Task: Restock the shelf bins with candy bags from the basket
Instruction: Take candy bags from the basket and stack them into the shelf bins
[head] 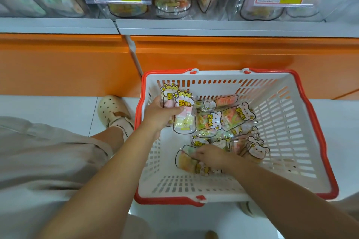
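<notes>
The left hand (pixel 161 115) grips two candy bags (pixel 183 116) in the basket (pixel 194 186), probably stacking them, freeing the right hand (pixel 211 156) for a near bag (pixel 185 160); I cannot tell whether its fingers grip.

White basket (pixel 291 122), red rim; orange shelf base (pixel 58 64).

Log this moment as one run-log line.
stage: picking from basket | left hand: grips candy bags | right hand: on loose bag, grip unclear | shelf bins: no hand near
</notes>
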Motion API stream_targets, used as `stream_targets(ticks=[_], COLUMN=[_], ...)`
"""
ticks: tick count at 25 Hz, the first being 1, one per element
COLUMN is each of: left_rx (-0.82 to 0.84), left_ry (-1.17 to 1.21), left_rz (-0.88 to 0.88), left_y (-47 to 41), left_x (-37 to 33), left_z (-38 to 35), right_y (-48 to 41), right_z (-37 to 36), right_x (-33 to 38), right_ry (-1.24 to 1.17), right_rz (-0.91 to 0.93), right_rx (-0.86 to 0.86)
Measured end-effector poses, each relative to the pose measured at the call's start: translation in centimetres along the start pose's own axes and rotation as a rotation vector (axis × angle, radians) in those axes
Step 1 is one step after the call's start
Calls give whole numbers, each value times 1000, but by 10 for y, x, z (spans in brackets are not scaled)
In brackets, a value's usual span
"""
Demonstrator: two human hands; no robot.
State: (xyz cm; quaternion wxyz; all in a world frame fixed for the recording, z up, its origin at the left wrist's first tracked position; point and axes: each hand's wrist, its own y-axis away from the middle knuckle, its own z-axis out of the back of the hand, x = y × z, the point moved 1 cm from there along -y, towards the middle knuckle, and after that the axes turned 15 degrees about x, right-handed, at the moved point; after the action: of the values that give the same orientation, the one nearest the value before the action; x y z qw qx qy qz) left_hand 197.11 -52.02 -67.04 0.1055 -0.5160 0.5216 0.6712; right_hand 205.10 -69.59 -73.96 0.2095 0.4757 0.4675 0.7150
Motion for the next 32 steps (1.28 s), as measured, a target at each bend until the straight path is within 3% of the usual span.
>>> stream_targets(ticks=[2, 4, 6, 7, 10, 13, 15, 18, 21, 25, 28, 30, 32], left_rx=[1, 3, -1, 0, 0, 12, 12, 12, 15, 64, 191, 244, 236], left_ry=[0, 14, 18, 23, 31, 36, 35, 38, 70, 114, 196, 243, 232], left_rz=[0, -7, -17, -23, -28, -48, -60, -61, -30, 101, 168, 187, 158], left_y=[1, 1, 1, 0, 1, -1, -2, -2, -4, -5, -5, -2, -2], left_x=[-1, -1, 0, 1, 0, 1, 2, 1, 7, 17, 17, 14, 14], left_z=[-1, -1, -1, -1, -1, -1, -2, -3, -3, -10, -22, -28, -30], right_y=[5, -1, -11, -17, -31, -31, -16, 22, 50, 71, 76, 73, 76], right_z=[5, 10, 16, 14, 7, 10, 25, 45, 57, 58, 46, 35, 32], right_x=[1, 0, 2, 5, 15, 15, 6, -11, -25, -20, -7, -6, -6], right_ry=[-64, -117, 94, 251, 524, 497, 182, -628, -1023, -806, -498, -141, -102], right_rz=[22, 23, -62, -148, -360, -413, -335, -30, 261, 486, 657, 601, 606], right_rx=[18, -94, -307, -324, -238, -219, -271, -440, -596, -892, -862, -901, -928])
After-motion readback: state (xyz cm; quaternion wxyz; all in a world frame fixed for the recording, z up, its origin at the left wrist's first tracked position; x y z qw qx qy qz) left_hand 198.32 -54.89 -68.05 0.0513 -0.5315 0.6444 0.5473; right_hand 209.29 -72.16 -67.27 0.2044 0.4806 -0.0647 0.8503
